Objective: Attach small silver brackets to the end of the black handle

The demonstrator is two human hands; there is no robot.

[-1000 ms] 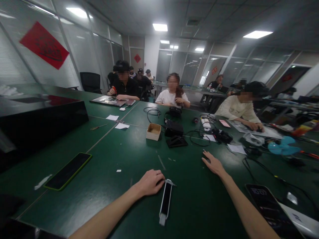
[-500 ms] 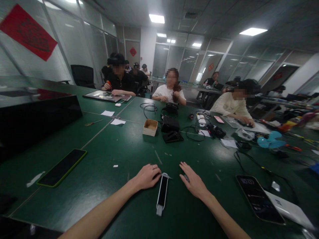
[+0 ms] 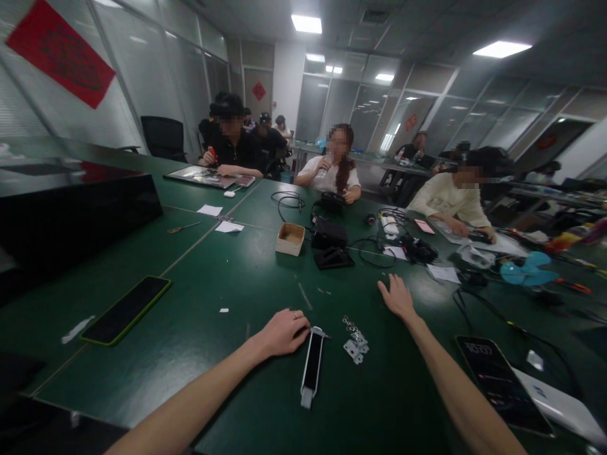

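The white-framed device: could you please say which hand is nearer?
Left: the left hand is beside the far end of the device; the right hand is farther right.

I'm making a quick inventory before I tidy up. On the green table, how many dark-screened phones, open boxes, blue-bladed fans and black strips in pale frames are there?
Dark-screened phones: 2 (green-edged phone, right-hand phone)
Open box: 1
Blue-bladed fan: 1
Black strip in a pale frame: 1
Total: 5
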